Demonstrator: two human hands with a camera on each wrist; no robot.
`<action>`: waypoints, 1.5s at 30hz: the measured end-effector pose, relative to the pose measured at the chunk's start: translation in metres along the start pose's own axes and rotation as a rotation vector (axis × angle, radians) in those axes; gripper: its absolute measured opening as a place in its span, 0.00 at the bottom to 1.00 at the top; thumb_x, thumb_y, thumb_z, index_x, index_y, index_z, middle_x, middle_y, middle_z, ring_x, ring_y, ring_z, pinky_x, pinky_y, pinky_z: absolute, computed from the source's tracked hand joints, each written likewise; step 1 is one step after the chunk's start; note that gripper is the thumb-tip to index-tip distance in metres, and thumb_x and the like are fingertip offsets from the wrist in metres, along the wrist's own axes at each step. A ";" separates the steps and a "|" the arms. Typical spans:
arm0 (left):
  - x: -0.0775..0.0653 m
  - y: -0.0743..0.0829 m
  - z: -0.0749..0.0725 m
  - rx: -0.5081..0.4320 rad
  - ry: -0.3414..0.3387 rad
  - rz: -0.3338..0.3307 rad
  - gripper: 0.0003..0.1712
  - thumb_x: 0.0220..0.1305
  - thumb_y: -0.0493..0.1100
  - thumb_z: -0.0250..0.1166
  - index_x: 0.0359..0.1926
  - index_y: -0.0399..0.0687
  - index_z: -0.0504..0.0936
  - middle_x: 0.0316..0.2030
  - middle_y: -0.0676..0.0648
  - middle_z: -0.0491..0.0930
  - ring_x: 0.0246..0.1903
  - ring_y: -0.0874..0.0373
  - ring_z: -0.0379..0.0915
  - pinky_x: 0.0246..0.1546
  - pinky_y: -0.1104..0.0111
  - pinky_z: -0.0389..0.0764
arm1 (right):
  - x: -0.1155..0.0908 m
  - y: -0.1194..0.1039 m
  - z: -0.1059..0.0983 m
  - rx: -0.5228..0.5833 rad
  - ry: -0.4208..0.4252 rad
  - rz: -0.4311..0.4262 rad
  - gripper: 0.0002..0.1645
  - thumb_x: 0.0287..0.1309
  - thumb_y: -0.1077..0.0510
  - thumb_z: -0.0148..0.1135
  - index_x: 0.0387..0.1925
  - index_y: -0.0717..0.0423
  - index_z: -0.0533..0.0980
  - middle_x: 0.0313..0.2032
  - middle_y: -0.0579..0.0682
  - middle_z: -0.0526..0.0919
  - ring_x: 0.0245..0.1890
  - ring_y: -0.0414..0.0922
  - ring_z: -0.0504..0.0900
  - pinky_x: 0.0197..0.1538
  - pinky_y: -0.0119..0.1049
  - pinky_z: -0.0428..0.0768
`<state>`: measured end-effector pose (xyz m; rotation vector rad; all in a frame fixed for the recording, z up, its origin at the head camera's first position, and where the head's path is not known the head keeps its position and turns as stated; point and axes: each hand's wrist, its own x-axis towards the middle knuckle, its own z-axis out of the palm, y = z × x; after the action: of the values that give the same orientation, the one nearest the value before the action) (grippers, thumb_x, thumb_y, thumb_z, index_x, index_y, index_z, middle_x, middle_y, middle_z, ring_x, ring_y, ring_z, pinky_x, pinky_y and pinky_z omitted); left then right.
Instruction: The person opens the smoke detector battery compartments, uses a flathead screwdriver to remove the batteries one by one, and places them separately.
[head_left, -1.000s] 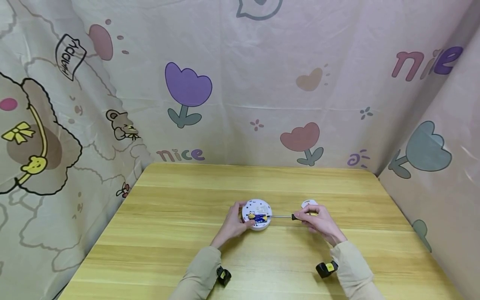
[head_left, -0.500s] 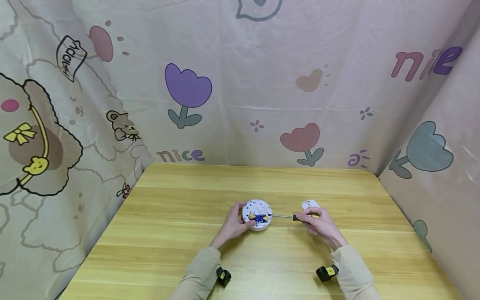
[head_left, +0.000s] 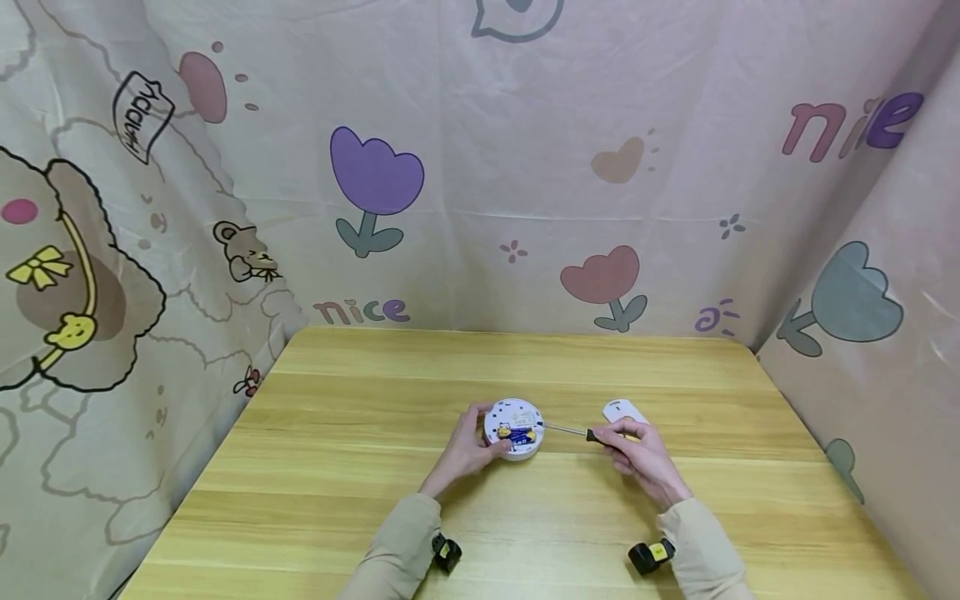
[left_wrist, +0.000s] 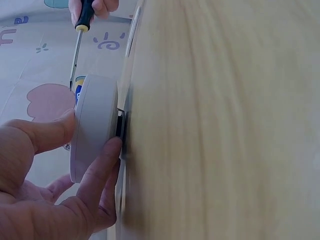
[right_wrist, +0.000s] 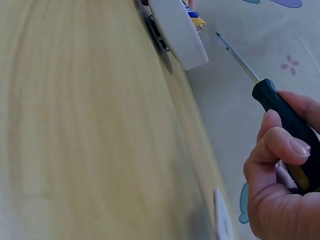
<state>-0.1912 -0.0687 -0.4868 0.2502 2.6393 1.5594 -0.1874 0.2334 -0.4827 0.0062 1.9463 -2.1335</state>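
A round white device (head_left: 517, 411) sits just above or on the table near its middle, its open face up. Batteries (head_left: 519, 437) in blue and yellow wrap lie in that face. My left hand (head_left: 467, 450) grips the device by its left edge, thumb on the face and fingers underneath. My right hand (head_left: 643, 457) holds a screwdriver (right_wrist: 295, 127) by its black and yellow handle. The screwdriver's shaft points left at the device; in the right wrist view its tip hangs above the face, apart from the batteries. Part of a dark piece (left_wrist: 120, 125) shows beneath the device.
A flat white plate (head_left: 621, 408) with a slot lies on the wooden table (head_left: 375, 383), partly hidden behind my right hand. Black wrist cameras hang at both sleeves. A patterned curtain (head_left: 480, 167) stands behind the table and along both sides.
The screwdriver's tip has drawn slightly back and right from the battery end, and its handle has tilted a little toward me. More of the white plate shows. My left hand stays put.
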 end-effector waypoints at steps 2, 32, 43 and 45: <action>0.000 0.000 0.000 0.004 0.000 -0.003 0.40 0.58 0.41 0.75 0.67 0.35 0.66 0.65 0.28 0.67 0.66 0.32 0.65 0.65 0.42 0.75 | 0.000 0.003 0.000 0.029 0.003 -0.005 0.09 0.66 0.60 0.64 0.28 0.46 0.80 0.26 0.41 0.83 0.17 0.31 0.65 0.19 0.21 0.63; -0.002 -0.001 0.003 0.049 0.018 0.014 0.55 0.42 0.47 0.83 0.69 0.37 0.64 0.65 0.32 0.69 0.66 0.34 0.64 0.69 0.35 0.66 | 0.004 0.015 0.021 0.370 0.101 0.107 0.13 0.72 0.61 0.54 0.33 0.49 0.83 0.26 0.44 0.80 0.21 0.33 0.70 0.26 0.22 0.74; -0.001 -0.002 0.003 0.018 0.008 0.023 0.54 0.44 0.45 0.83 0.68 0.35 0.64 0.63 0.32 0.72 0.65 0.35 0.67 0.69 0.38 0.68 | 0.004 0.016 0.026 0.317 0.131 0.073 0.07 0.69 0.66 0.55 0.40 0.57 0.78 0.31 0.51 0.87 0.27 0.38 0.82 0.30 0.25 0.82; -0.001 -0.002 0.004 0.022 0.008 0.026 0.53 0.44 0.45 0.83 0.68 0.35 0.64 0.63 0.32 0.72 0.65 0.35 0.68 0.69 0.38 0.68 | 0.005 0.016 0.026 0.270 0.139 0.058 0.05 0.68 0.66 0.56 0.41 0.58 0.78 0.31 0.51 0.87 0.29 0.39 0.83 0.31 0.25 0.83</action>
<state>-0.1899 -0.0667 -0.4902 0.2808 2.6717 1.5423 -0.1849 0.2053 -0.4965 0.2633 1.6868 -2.3956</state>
